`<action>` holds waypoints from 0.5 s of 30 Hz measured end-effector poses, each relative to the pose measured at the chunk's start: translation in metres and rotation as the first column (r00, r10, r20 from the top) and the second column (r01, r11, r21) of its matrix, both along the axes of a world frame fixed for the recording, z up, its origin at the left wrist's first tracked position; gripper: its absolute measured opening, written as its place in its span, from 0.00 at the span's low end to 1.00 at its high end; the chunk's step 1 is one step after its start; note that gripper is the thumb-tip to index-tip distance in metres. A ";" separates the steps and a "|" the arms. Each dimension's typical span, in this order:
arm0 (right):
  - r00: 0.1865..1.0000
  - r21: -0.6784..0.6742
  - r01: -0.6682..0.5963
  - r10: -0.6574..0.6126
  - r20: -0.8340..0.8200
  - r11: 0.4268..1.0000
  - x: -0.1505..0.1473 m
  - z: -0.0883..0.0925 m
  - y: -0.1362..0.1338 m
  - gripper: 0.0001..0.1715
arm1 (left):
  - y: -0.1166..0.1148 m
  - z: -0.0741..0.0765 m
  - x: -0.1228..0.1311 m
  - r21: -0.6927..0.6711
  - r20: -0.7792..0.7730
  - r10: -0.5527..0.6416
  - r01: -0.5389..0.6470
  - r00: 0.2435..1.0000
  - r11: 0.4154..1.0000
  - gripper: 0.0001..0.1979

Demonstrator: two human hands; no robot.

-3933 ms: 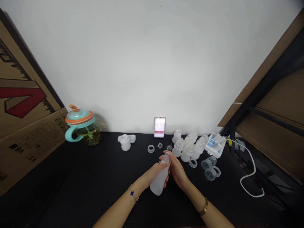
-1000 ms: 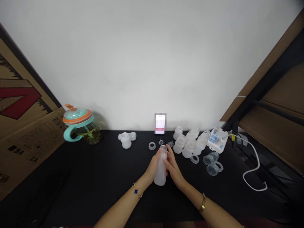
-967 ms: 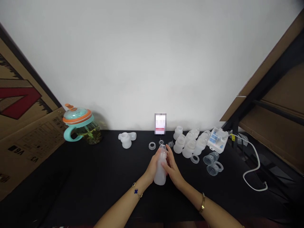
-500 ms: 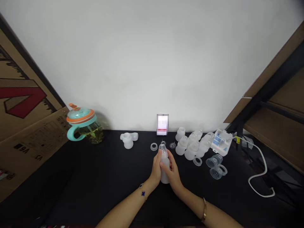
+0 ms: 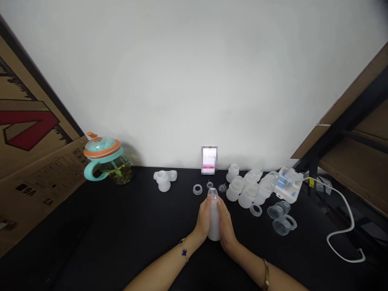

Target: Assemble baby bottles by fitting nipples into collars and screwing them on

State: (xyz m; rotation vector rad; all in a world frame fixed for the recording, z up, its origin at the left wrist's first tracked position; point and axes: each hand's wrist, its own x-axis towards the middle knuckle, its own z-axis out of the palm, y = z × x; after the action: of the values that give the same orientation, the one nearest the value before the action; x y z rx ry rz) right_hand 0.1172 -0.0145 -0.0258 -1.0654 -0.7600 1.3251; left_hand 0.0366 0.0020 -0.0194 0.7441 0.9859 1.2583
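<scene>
Between my two hands stands a frosted white baby bottle (image 5: pixel 214 222) with a clear dome cap (image 5: pixel 213 192) on top. My left hand (image 5: pixel 203 219) is pressed round its left side, and my right hand (image 5: pixel 226 223) grips it from the right, with both thumbs up near the cap. Just beyond the bottle lie a white collar ring (image 5: pixel 197 189), a small clear valve piece (image 5: pixel 209 184) and another clear piece (image 5: pixel 222 188). Several capped bottles (image 5: pixel 247 195) are grouped to the right, with a ring (image 5: pixel 256 209) in front of them.
Clear caps (image 5: pixel 281 224) lie right of the bottles, near a white box (image 5: pixel 289 185) with a white cable (image 5: pixel 351 214). A white pump-like part (image 5: pixel 164 182) and a tea jug (image 5: pixel 112 165) stand left. A blurred screen (image 5: pixel 209 160) leans on the wall; a carton (image 5: pixel 39 161) borders the left.
My right thumb has moved from across the bottle's front up to its side near the cap. The view has shifted a little; the bottle sits slightly lower and further right in it.
</scene>
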 end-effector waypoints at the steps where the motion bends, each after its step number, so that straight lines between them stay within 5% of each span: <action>1: 1.000 -0.004 -0.005 0.005 -0.005 1.000 0.000 0.002 0.000 0.30 | 0.000 0.000 0.000 0.000 0.003 -0.006 0.006 1.000 1.000 0.34; 15: 0.999 0.015 0.008 -0.007 -0.053 1.000 0.002 -0.002 0.001 0.26 | -0.002 0.001 0.001 -0.020 0.107 -0.033 0.036 0.994 0.999 0.31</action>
State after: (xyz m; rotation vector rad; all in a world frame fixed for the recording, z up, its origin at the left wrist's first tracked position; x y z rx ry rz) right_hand 0.1192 -0.0140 -0.0273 -1.0161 -0.7256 1.3340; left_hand 0.0373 -0.0001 -0.0183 0.6672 0.8948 1.2428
